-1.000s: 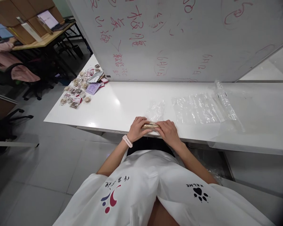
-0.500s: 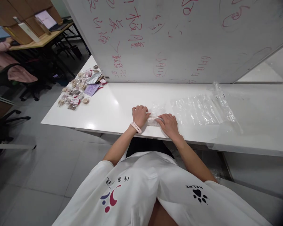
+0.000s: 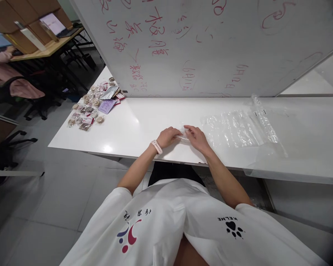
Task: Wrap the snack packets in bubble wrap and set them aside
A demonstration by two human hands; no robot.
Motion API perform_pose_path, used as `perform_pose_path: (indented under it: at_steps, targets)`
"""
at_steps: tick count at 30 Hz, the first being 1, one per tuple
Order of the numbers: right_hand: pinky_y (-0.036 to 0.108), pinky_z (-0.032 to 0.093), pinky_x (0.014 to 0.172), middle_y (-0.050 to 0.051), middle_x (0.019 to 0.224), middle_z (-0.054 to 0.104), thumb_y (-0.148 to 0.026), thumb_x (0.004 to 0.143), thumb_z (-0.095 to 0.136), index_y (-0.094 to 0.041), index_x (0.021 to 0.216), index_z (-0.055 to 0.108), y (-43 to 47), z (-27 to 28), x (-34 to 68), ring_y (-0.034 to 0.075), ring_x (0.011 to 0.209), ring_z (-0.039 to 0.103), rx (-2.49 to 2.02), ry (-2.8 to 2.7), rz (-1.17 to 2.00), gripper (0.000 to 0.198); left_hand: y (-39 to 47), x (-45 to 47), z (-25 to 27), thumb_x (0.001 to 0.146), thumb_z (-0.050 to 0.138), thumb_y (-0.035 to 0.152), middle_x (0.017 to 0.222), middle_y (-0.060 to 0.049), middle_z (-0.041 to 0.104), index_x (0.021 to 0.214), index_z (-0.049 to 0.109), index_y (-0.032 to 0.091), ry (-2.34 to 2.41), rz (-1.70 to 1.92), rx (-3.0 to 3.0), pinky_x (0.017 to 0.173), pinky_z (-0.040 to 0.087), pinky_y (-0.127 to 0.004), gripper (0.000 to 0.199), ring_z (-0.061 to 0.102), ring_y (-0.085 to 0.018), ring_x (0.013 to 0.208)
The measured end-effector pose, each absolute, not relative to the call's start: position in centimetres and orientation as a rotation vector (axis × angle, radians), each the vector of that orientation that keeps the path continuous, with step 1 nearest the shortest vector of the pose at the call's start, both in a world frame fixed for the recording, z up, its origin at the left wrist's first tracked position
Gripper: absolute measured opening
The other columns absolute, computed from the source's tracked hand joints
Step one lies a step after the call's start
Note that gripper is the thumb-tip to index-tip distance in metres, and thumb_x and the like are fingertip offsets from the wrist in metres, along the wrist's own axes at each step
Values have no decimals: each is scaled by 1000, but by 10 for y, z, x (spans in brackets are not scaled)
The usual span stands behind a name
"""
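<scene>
Between my two hands is a small bundle of clear plastic wrap (image 3: pixel 184 137), partly hidden by my fingers, just above or on the white table near its front edge. My left hand (image 3: pixel 168 137), with a pale pink watch band at the wrist, is closed on the bundle's left end. From the right, my right hand (image 3: pixel 196 138) closes its fingers round the other end. Whether anything lies inside the wrap I cannot tell. To the right of my right hand, a sheet of clear inflated plastic packaging (image 3: pixel 233 129) lies flat on the table.
The white table (image 3: pixel 144 144) runs along a whiteboard (image 3: pixel 199 48) with red writing. Several small packaged items (image 3: pixel 91 107) lie at its left end, a purple packet (image 3: pixel 107 106) among them. A person in pink (image 3: pixel 19 79) sits at a desk on the far left.
The plastic, spread flatter on the table before, is now gathered into a smaller bundle between my hands. Both hands have turned inward and moved slightly away from the table's front edge.
</scene>
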State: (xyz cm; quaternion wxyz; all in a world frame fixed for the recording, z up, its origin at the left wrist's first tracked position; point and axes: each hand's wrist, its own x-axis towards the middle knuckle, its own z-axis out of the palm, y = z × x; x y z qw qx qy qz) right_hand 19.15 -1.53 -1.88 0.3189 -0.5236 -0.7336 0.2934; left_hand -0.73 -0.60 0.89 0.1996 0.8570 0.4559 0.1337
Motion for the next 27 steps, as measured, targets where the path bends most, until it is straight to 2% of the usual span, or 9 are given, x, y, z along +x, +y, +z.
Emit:
perform_pose_path:
  at_steps: [4,7,10,15,19,21,22,25,27]
  targets:
    - [48,50,92,7,123,67,-51,96,50,-29,130,61,-24,-13,192,28,113,59,-1271,-2044,651,42,32,-4,26,89,61,32,107,-11,64,96,72,17,1263,213,2331,81,49,-32,20,60,-23,101]
    - [49,50,92,10,127,65,-49,91,58,-27,139,53,-18,-17,195,31,115,60,-1308,-2073,601,53,56,3,28,82,68,33,111,-9,64,109,66,19,1381,132,2253,79,49,-31,31,61,-23,100]
    - [45,51,91,9,131,64,-45,89,60,-25,136,56,0,-20,196,30,114,62,-1369,-1987,752,51,69,9,19,78,73,32,120,-7,63,118,60,23,1515,264,2203,85,49,-34,42,56,-25,113]
    - [40,53,85,6,113,72,-37,84,64,-23,114,70,12,5,217,26,100,67,-1354,-1836,1002,33,52,0,-5,91,59,38,120,-12,65,123,58,16,1593,679,1983,96,49,-39,39,58,-24,112]
    - [37,53,81,7,112,73,-35,83,70,-24,113,73,-4,38,297,22,96,67,-1316,-1732,970,32,8,-31,-20,97,45,39,129,-14,61,128,55,18,1592,846,1900,102,49,-39,39,58,-22,120]
    - [33,51,67,12,112,72,-31,80,74,-21,117,72,0,47,358,19,85,66,-1390,-1441,840,39,-14,-40,-26,98,45,41,140,-12,55,132,53,21,1595,825,2023,109,44,-44,41,50,-24,132]
    - [30,47,60,16,110,71,-27,80,74,-17,120,71,8,49,390,16,76,64,-1434,-1211,641,42,-23,-40,-28,98,44,42,144,-12,53,133,53,23,1601,797,2097,111,43,-46,41,47,-26,136]
    - [29,42,57,27,116,65,-14,87,60,-3,131,61,53,48,477,9,68,59,-1594,-704,212,45,-39,-31,-34,98,45,44,152,-11,47,137,52,25,1658,672,2316,117,34,-55,45,37,-31,144]
    - [31,39,54,28,109,65,-17,94,47,1,130,59,89,48,516,6,60,55,-1675,-657,102,41,-40,-20,-35,97,46,45,155,-10,42,141,50,26,1707,597,2411,119,27,-59,48,33,-33,147]
